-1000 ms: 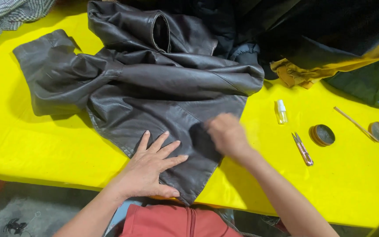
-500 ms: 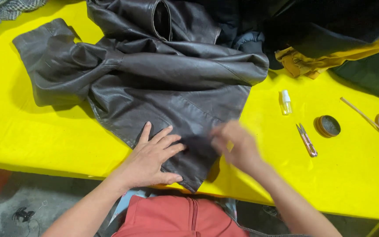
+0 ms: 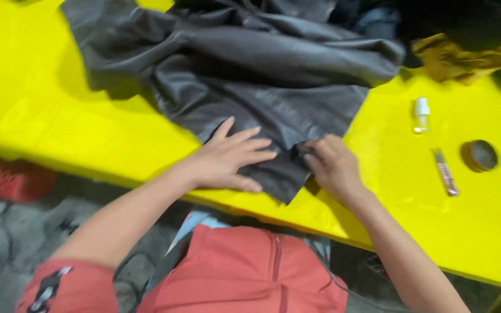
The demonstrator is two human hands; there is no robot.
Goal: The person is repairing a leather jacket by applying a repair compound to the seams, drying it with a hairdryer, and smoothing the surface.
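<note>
Hands at worktop's (image 3: 42, 110) near edge: your left hand (image 3: 227, 159) lies flat, fingers spread, on the dark grey leather jacket (image 3: 250, 64); your right hand (image 3: 331, 165) pinches its hem, work unfinished.

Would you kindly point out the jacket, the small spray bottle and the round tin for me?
jacket (image 3: 262, 75), head view, on its creased middle.
spray bottle (image 3: 421, 116), head view, on its clear body.
round tin (image 3: 480, 155), head view, on its dark top.

Left hand (image 3: 230, 156) flat, fingers spread, on dark leather jacket (image 3: 273, 64) over yellow bench (image 3: 59, 116). Right hand (image 3: 331, 165) curled at jacket's lower edge. Small bottle (image 3: 421, 115), round tin (image 3: 480, 155) right.
</note>
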